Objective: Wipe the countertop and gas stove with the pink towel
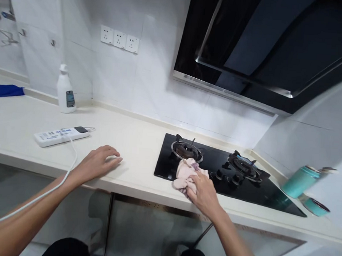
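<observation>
My right hand [203, 190] presses down on a crumpled pale pink cloth [185, 171] at the front left edge of a black glass gas hob [271, 195]. Its fingers curl over the cloth. The cloth lies just in front of the left burner [186, 149]. The right burner [244, 165] and the knobs [227, 178] stand to the right of this hand. My left hand [100, 163] rests flat on the cream countertop [135, 141], fingers stretched out, holding nothing. It lies to the right of a white power strip [60, 135].
The strip's white cable [40, 197] hangs over the counter edge across my left arm. A white bottle [65, 91] stands by the wall, a blue cloth [3, 91] at far left. A teal flask [300, 182] and its lid [316, 206] sit at right. A black hood [267, 45] overhangs the hob.
</observation>
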{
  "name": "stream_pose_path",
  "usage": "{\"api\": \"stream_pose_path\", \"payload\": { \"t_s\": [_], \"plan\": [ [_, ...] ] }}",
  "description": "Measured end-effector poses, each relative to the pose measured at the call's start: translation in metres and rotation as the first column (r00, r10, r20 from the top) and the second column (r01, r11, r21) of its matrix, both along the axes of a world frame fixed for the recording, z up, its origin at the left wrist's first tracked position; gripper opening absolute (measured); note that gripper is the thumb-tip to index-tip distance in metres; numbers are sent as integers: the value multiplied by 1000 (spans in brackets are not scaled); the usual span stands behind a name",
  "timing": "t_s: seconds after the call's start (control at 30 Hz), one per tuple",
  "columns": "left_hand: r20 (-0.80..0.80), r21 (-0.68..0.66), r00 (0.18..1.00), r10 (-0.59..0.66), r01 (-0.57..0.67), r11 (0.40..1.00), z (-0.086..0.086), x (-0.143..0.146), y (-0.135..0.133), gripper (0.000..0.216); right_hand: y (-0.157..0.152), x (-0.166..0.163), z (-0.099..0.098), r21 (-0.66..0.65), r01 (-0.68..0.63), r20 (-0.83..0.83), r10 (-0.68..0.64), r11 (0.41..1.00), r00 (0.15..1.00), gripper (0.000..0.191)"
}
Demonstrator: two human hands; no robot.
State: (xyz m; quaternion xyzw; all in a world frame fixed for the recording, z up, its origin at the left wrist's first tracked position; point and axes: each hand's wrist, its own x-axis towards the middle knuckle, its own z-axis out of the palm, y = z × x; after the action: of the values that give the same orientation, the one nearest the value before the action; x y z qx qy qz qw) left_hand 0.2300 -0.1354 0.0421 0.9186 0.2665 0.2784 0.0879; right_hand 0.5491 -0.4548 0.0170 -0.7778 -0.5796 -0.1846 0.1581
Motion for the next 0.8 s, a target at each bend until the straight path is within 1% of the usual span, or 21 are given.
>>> {"api": "stream_pose_path", "payload": {
  "t_s": [0.1,0.17,0.27,0.33,0.37,0.43,0.5,0.57,0.63,0.7,0.77,0.8],
  "plan": [
    [-39,-22,999,-22,21,1000,-2,13,-15,57,-41,27,-4,-7,166,48,-166,986,985,26],
    [-69,-43,998,-15,12,999,-6,17,-19,58,-66,40,-7,1,237,76,-237,971,969,27],
    [-81,-40,997,7,-11,999,-12,16,-18,60,-90,50,-13,19,261,83,-262,965,962,29],
    [-85,0,996,15,-15,1000,-13,15,-17,60,-92,44,-17,38,262,73,-264,964,962,29],
    [-91,27,996,14,-12,1000,-12,15,-16,59,-88,36,-18,55,250,67,-253,967,965,28],
    [-113,79,994,2,7,997,-9,16,-17,58,-71,10,-18,96,169,49,-174,981,983,27],
    [-137,111,990,-19,34,993,-7,18,-17,57,-41,-26,-16,132,19,15,-21,991,1000,31],
    [-131,117,991,-30,45,992,-8,20,-15,56,-3,-66,-12,132,-131,-33,137,982,990,40],
    [-93,84,995,-29,37,996,-12,20,-9,54,37,-103,-4,105,-231,-54,237,967,970,50],
    [-49,0,999,11,-11,1000,-17,21,2,52,74,-132,5,50,-310,-19,312,949,950,52],
    [-42,-82,995,89,-92,992,-19,21,14,52,100,-148,13,29,-348,33,347,937,937,52],
    [-54,-101,989,136,-141,985,-18,22,19,52,108,-152,15,31,-354,54,352,935,935,52]
  ]
}}
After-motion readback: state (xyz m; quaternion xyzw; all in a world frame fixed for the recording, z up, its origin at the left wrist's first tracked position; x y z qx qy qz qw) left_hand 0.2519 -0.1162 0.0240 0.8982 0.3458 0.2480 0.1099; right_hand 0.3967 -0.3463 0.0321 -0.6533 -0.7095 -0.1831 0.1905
